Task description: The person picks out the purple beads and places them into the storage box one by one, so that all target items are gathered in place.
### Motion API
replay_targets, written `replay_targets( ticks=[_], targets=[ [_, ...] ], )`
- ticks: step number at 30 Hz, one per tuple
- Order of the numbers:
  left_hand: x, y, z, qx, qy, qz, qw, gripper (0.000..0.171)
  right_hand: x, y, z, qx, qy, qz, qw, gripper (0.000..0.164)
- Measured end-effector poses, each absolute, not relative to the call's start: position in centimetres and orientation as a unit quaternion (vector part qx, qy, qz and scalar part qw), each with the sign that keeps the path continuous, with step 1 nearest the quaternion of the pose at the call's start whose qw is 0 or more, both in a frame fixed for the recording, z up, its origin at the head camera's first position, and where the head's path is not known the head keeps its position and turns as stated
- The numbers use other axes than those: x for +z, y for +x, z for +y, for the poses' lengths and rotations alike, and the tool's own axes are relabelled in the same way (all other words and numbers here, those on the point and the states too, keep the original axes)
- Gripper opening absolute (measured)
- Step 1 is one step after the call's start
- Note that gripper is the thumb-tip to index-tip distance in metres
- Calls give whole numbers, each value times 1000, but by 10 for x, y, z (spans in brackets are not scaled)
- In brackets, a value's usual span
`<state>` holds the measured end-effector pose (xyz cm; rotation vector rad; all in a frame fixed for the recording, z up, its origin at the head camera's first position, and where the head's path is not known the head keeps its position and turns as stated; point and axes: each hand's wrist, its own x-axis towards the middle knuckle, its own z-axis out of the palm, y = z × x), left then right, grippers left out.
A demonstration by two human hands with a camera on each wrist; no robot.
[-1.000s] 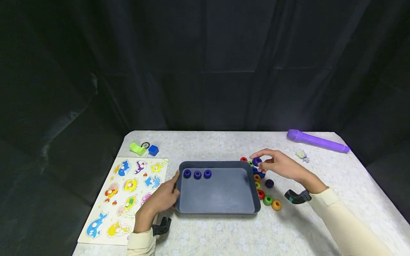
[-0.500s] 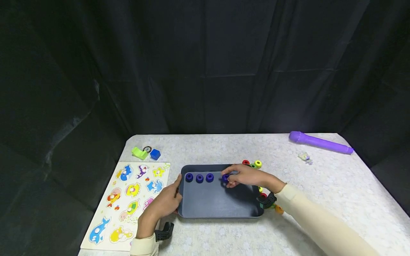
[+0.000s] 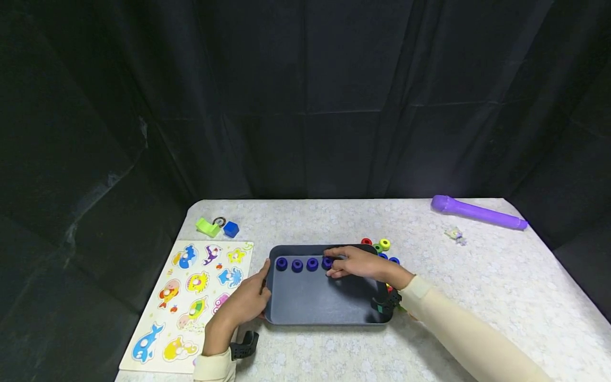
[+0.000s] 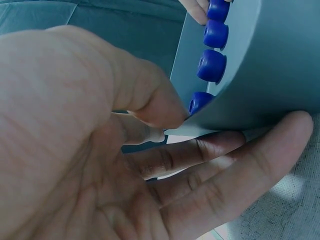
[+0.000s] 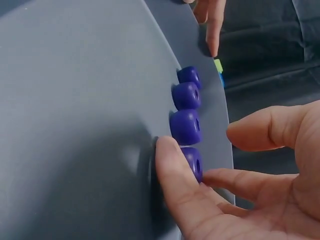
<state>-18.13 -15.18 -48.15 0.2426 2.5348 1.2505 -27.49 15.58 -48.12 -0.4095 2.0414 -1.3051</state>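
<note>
A grey tray (image 3: 305,300) lies in the middle of the table. Along its far side stand three dark blue-purple beads (image 3: 297,266) in a row from the left corner. A fourth such bead (image 5: 194,162) is at the row's right end, close to the third, with my right hand (image 3: 358,263) pinching it between fingertips. In the right wrist view the fingers lie on two sides of it and hide part of it. My left hand (image 3: 245,298) holds the tray's left wall, thumb at the rim and other fingers along its outside in the left wrist view.
Several coloured beads (image 3: 384,244) lie right of the tray, partly hidden by the right arm. A picture puzzle board (image 3: 186,307) lies left. Behind it are a green block (image 3: 207,228) and a blue cube (image 3: 231,229). A purple toy microphone (image 3: 477,212) lies far right.
My right hand has carried a bead from the loose ones into the tray and then slid it left to the row. My left hand stays at the tray's left wall.
</note>
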Motion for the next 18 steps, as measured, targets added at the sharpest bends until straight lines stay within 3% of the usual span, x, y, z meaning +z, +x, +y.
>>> replay_targets(
  ticks=[9,14,18],
  targets=[
    [-484,-182,-150,427,88,888,144,70,-443,-278,201,-477,-206,791,322,63],
    [-482,-183,-151,413,83,897,136,69,-423,-293,255,-461,-203,834,226,51],
    [-481,-183,-152,398,84,904,131,68,-435,-292,288,-439,-165,870,154,36]
  ],
)
